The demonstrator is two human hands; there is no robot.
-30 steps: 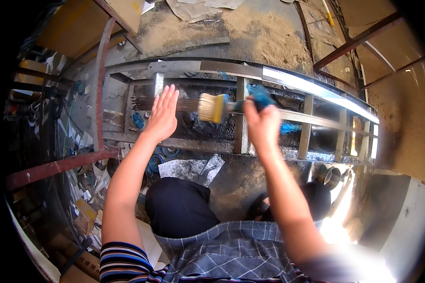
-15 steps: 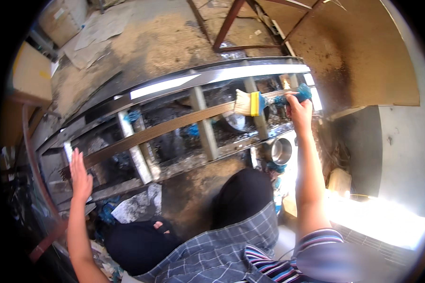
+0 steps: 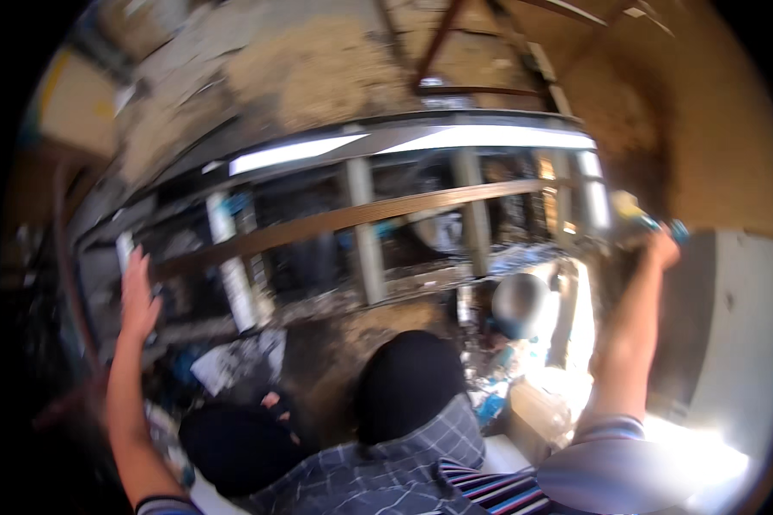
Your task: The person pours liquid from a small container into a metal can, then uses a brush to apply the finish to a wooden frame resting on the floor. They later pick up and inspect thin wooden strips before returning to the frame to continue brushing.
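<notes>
A long bundle of thin brown strips (image 3: 335,221) lies lengthwise across the crossbars of a stained metal rack (image 3: 369,266). At its left end my left hand (image 3: 139,296) rests with fingers stretched out, holding nothing I can see. Off the rack's right end, my right hand (image 3: 659,249) is closed around the handle of a paintbrush. The paintbrush (image 3: 629,209) is blurred by motion; its pale yellow head points left, apart from the strips, and teal shows on its handle. A round metal pot (image 3: 521,305) stands near the rack's front right side.
A translucent plastic container (image 3: 543,408) sits right of my knees, beside bright light. A spotted pale sheet (image 3: 240,365) lies on the floor near my left knee. Reddish-brown metal bars (image 3: 438,43) stand beyond the rack, and a brown board (image 3: 721,129) is at right.
My right hand has carried the paintbrush off the strips, rightward and down past the rack's end. My left hand stays at the strips' left end. The view has shifted slightly.
</notes>
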